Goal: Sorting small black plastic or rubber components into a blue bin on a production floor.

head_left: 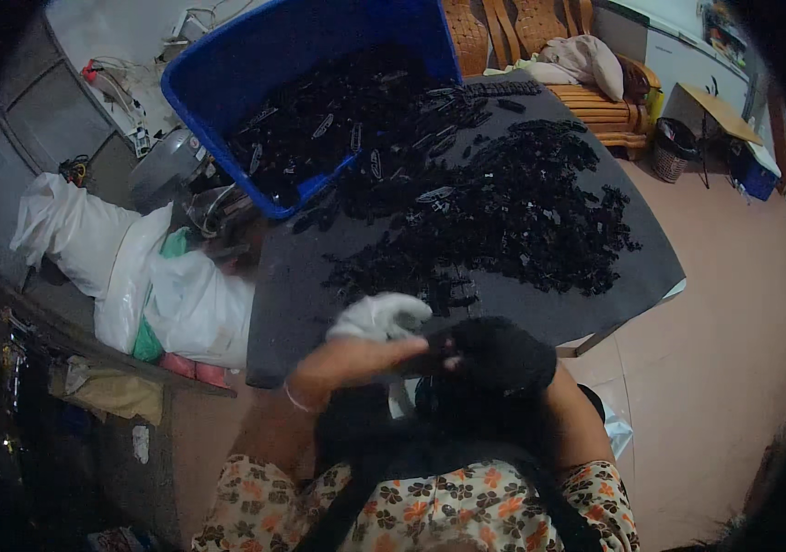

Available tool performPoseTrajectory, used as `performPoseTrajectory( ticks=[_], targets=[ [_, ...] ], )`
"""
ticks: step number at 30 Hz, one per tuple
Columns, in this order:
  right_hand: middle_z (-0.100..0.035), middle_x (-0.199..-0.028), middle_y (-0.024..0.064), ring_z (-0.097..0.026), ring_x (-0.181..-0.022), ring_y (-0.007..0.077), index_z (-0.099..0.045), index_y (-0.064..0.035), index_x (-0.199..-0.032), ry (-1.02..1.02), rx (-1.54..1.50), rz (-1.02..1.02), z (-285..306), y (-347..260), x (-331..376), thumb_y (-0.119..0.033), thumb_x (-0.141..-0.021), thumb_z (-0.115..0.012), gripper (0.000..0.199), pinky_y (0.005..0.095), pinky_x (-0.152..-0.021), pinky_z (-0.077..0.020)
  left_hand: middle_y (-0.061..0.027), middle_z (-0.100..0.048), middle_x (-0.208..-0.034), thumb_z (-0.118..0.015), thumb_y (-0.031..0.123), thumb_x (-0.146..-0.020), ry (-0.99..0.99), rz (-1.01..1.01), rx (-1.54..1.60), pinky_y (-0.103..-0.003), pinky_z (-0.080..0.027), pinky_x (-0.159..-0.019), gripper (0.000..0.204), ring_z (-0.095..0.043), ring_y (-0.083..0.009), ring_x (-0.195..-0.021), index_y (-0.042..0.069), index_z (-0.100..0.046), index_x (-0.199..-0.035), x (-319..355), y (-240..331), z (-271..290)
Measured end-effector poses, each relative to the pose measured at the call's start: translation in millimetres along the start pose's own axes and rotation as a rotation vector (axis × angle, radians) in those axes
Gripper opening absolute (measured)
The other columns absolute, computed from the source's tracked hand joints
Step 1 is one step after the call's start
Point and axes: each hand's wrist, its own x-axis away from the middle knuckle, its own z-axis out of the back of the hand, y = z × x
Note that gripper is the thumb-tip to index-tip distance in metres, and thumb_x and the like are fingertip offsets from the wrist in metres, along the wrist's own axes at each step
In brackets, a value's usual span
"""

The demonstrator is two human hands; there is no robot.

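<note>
Close to my body, at the near edge of the table, my two hands come together. My left hand point(365, 342) has white cloth glove material over its curved fingers. Its bare thumb points right, apart from those fingers, and reaches the other hand. A black glove covers my right hand point(508, 359), which is curled, with a bit of bare fingertip showing; whatever it may hold is hidden in the dark. Beyond both hands spreads a heap of small black pieces point(540, 207), apparently plastic, on the dark grey tabletop point(287, 299).
A large blue bin point(218, 152), tipped toward me, holds more black pieces at the far left. White sacks point(195, 299) stand left of the table. A wooden bench point(609, 115) with a cushion and a black waste basket point(674, 147) are at the far right.
</note>
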Motion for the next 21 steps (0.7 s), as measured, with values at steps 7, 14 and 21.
performPoseTrajectory(
  ticks=[7,14,21],
  targets=[
    [-0.063,-0.088,0.0168,-0.061,-0.083,0.0349,-0.065,-0.0079,-0.098,-0.216,0.305,0.015,28,-6,8,-0.029,-0.076,-0.066,0.031,0.041,-0.072,-0.049,-0.0167,-0.062,-0.1,-0.059,0.021,-0.082,0.552,-0.165,-0.688,-0.04,-0.048,-0.081,0.025,-0.06,-0.0341,-0.09,0.007,-0.062,-0.102,-115,-52,58],
    [-0.059,-0.084,0.0145,-0.058,-0.075,0.0324,-0.065,-0.0113,-0.094,0.434,0.594,0.109,2,21,-8,-0.022,-0.074,-0.064,0.023,0.0399,-0.065,-0.0471,-0.0135,-0.061,-0.106,-0.061,0.032,-0.08,0.411,0.149,-0.699,-0.039,-0.045,-0.087,0.03,-0.057,-0.0338,-0.1,0.011,-0.062,-0.102,-172,-55,39],
    [-0.062,-0.083,0.0108,-0.06,-0.076,0.0234,-0.062,-0.0059,-0.098,0.363,0.368,0.137,-3,16,-11,-0.014,-0.078,-0.061,0.022,0.0335,-0.066,-0.0477,-0.0166,-0.06,-0.086,-0.069,0.018,-0.073,0.553,-0.224,-0.7,-0.039,-0.049,-0.071,0.025,-0.06,-0.0323,-0.08,0.004,-0.06,-0.091,-136,-55,49]
  ],
)
